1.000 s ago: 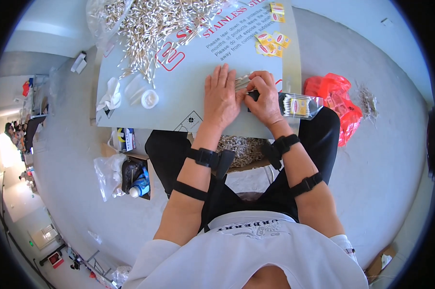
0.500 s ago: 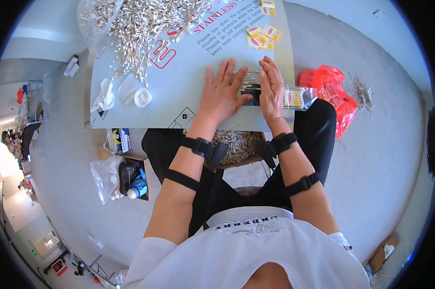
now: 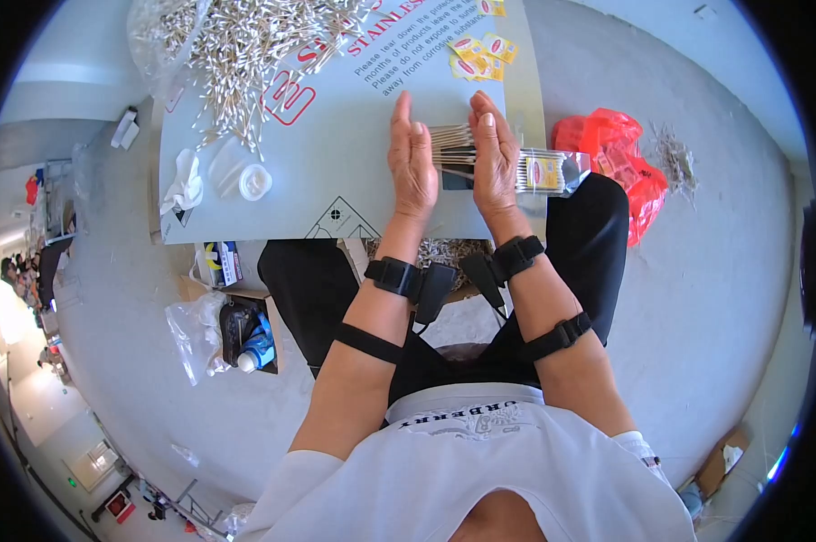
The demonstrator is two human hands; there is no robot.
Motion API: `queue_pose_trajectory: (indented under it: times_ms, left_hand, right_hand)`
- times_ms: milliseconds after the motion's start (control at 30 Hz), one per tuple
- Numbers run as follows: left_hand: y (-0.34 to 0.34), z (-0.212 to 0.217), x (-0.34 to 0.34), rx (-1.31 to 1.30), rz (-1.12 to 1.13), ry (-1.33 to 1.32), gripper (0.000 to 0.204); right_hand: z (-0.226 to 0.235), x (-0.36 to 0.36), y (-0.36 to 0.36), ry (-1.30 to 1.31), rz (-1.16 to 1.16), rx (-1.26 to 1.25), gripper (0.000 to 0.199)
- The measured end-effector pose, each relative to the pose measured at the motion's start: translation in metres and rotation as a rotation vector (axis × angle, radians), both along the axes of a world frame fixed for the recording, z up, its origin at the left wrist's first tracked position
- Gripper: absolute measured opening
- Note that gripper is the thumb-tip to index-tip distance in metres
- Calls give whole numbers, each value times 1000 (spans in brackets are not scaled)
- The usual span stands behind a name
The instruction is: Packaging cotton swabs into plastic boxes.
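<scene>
A small row of cotton swabs (image 3: 450, 138) lies on the sheet-covered table between my two hands, partly over a dark flat pad (image 3: 458, 178). My left hand (image 3: 413, 167) stands on edge at the left ends of the swabs, fingers straight and together. On the other side, my right hand (image 3: 496, 163) is also upright on its edge, fingers stretched, palm toward the swabs. Its palm hides their right ends. Just right of that hand lies a clear packet (image 3: 544, 172) of swabs with a yellow label.
A big heap of loose swabs (image 3: 245, 63) spreads at the far left beside a clear bag. Yellow labels (image 3: 482, 59) lie at the far right. A round white tub (image 3: 255, 182) and crumpled white tissue (image 3: 184, 181) sit left. A red bag (image 3: 607, 149) is beyond the table's right edge.
My left hand has turned from palm down with fingers spread to standing on edge with fingers together. More of the swabs shows between the hands. My right hand stays beside them.
</scene>
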State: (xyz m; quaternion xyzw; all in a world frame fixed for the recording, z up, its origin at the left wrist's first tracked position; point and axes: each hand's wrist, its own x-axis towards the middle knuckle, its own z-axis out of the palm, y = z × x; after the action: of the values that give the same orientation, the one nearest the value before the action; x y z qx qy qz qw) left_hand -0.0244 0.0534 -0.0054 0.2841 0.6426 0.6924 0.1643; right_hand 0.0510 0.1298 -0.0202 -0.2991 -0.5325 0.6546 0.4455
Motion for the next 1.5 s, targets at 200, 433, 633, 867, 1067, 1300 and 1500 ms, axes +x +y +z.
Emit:
queue_pose_trajectory:
  times_ms: [200,433,633,867,1067,1300,1500]
  left_hand:
    - [-10,1,2,-30,-43,69,50]
    - [-44,-6,-27,-230,-74,329,47]
    - [-22,7,-10,-634,-223,875,55]
    - [-37,5,-2,-762,-356,1017,62]
    - [-36,5,-4,-769,-360,982,62]
    - [-43,0,-15,-451,-120,596,57]
    - [-38,7,8,-842,-180,963,61]
  right_hand:
    - [4,9,2,95,7,-156,45]
    - [44,51,-9,-628,196,740,18]
    - [29,49,-16,-685,205,858,8]
    - [25,52,-17,-672,84,755,12]
    - [20,48,-26,-389,-120,438,28]
    - [15,39,-24,-166,-31,187,31]
    - [9,41,-25,-149,-39,190,31]
